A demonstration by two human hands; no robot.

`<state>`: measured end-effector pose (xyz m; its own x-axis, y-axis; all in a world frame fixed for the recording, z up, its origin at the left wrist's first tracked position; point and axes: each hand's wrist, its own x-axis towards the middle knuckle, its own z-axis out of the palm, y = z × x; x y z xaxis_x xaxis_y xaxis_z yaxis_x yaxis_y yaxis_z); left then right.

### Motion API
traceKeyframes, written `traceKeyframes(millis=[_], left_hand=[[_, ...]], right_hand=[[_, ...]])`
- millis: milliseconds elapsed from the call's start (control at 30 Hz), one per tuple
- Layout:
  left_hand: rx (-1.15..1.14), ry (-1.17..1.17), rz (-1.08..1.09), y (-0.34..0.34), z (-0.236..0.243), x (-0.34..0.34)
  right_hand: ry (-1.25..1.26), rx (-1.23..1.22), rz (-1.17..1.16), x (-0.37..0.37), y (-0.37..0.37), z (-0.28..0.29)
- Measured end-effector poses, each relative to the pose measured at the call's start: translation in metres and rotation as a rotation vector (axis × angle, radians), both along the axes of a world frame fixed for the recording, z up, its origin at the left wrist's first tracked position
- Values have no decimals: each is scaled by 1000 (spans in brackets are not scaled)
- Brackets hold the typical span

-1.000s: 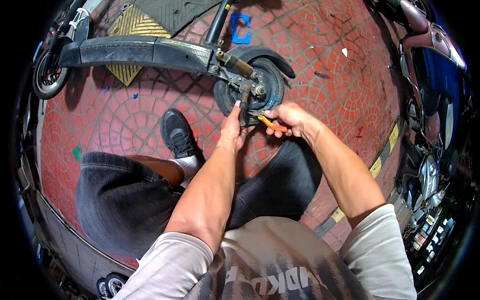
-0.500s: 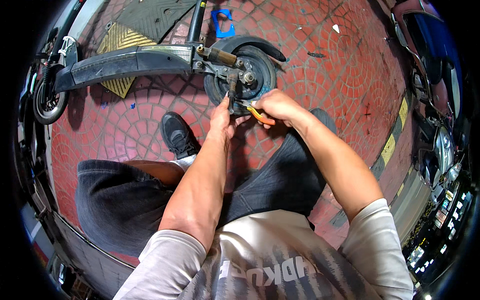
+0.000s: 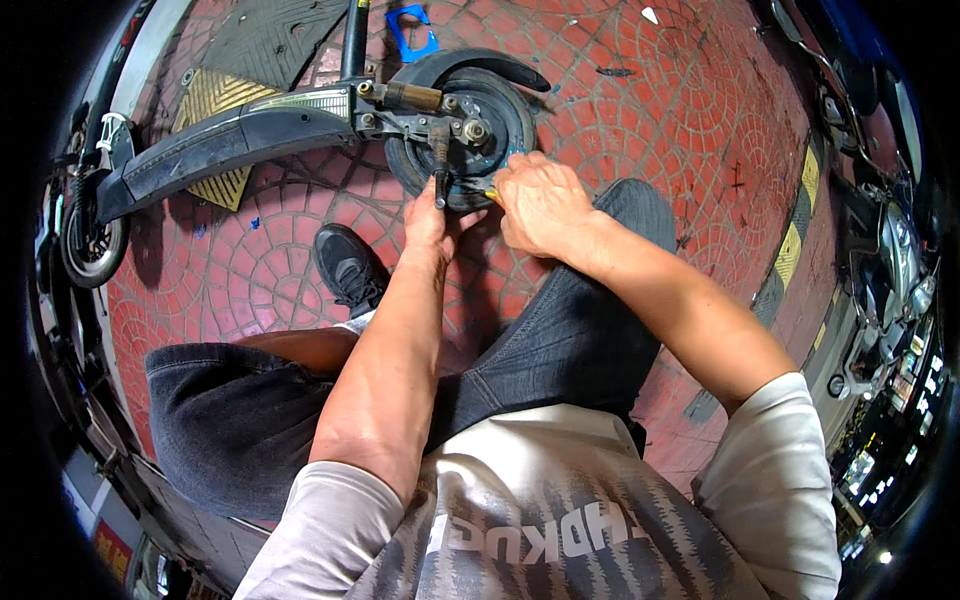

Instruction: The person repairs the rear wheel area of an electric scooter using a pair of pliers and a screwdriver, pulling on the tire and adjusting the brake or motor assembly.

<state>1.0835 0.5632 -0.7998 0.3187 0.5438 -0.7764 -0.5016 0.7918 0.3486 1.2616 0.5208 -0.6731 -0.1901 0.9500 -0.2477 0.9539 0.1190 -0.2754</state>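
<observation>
An electric scooter point(image 3: 230, 145) lies across the pavement with its small black-tyred wheel point(image 3: 405, 160) toward me. My left hand point(image 3: 428, 222) grips the near edge of this wheel, thumb up beside a rusty, black-tipped rod point(image 3: 440, 165) and fingers partly hidden under the tyre. My right hand point(image 3: 545, 203) is closed around pliers with a yellow-orange handle point(image 3: 491, 194). Only a bit of that handle shows, and its tip points at the tyre near the rod. Whether the jaws grip anything cannot be made out.
A blue cut-out piece point(image 3: 413, 35) lies on the red patterned paving beyond the wheel. A yellow-and-grey ramp plate point(image 3: 225, 100) sits behind the scooter. Parked motorbikes point(image 3: 895, 255) line the right side, beside a yellow-black striped kerb point(image 3: 790, 250). My shoe point(image 3: 348, 268) rests left of the wheel.
My right hand has turned over and raised the pliers, so their orange handle is now mostly covered. The view has shifted, putting the scooter slightly further left and up.
</observation>
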Motion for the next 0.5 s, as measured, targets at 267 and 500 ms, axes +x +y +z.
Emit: traceKeyframes(millis=[267, 500], left_hand=[[42, 88, 22, -2, 14, 8], [36, 126, -9, -1, 16, 6]], right_hand=[[-35, 24, -60, 6, -11, 1], [-196, 21, -4, -3, -16, -10]])
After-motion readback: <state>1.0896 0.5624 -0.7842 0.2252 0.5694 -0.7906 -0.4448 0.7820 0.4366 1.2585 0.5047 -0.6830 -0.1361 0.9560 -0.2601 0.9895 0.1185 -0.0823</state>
